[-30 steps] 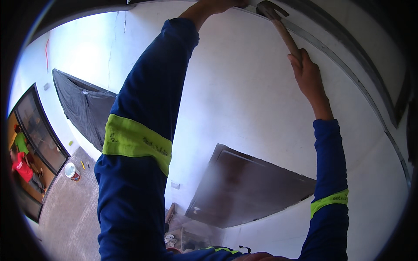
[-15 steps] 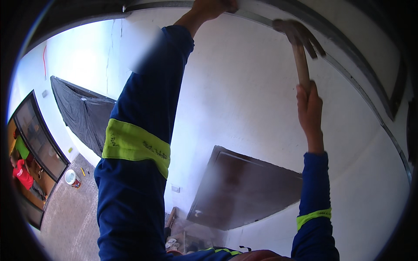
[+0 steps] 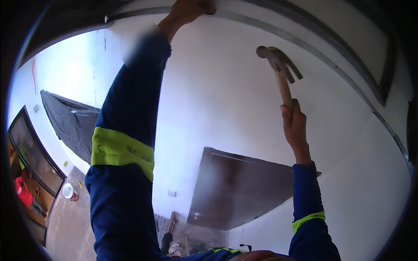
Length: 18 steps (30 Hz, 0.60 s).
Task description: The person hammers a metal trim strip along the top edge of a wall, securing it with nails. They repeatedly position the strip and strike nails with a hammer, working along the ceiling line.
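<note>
Overhead, my left hand (image 3: 187,12) reaches up to a thin grey metal strip (image 3: 261,28) that runs along the upper wall. Its fingers are closed at the strip; whatever they may pinch there is hidden. My right hand (image 3: 295,126) is raised on the right, wrapped round the lower handle of a claw hammer (image 3: 284,89). The handle is wooden and the head is dark metal. The hammer stands nearly upright, head up, below the strip and apart from it.
A dark door-like panel (image 3: 239,191) is at lower middle. Black sheeting (image 3: 74,122) covers an opening at left. A white bucket (image 3: 69,191) stands on the floor near a glazed door (image 3: 35,152), where a person in red (image 3: 24,191) is partly visible.
The hammer has come down from in front of the metal strip, with my right hand still round its handle. My left hand stays at the strip, while the view has shifted slightly.
</note>
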Available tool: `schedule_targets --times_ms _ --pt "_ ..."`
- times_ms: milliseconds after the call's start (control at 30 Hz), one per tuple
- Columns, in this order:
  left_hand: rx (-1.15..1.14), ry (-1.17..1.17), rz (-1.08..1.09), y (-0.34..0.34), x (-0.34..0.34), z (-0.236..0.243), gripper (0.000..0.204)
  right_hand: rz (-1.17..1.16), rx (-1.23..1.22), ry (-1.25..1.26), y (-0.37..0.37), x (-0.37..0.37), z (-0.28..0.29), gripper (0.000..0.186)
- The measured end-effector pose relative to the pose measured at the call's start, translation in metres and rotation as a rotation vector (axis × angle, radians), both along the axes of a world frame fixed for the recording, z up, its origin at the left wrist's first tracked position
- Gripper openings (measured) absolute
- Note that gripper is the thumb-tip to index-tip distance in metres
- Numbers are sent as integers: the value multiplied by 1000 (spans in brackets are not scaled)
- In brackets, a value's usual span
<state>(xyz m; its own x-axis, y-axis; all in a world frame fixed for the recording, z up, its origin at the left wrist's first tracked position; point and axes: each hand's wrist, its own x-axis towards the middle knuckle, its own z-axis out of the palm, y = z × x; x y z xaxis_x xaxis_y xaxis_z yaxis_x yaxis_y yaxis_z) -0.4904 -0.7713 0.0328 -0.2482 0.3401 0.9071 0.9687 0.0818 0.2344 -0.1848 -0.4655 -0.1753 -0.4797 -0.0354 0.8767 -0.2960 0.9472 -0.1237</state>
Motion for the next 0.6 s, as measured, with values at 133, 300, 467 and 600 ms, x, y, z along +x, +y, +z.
schedule_targets --times_ms 133,300,467,600 --pt "39 -24 -209 0 -14 0 5 -43 14 -76 -4 2 4 26" --pt "27 47 -171 1 -14 -1 6 -56 104 -36 -14 -3 25 25" --pt "29 54 71 1 11 -4 7 -63 174 -5 -23 -17 53 26" --pt "69 81 143 1 17 -6 9 -33 255 60 -28 -33 74 24"
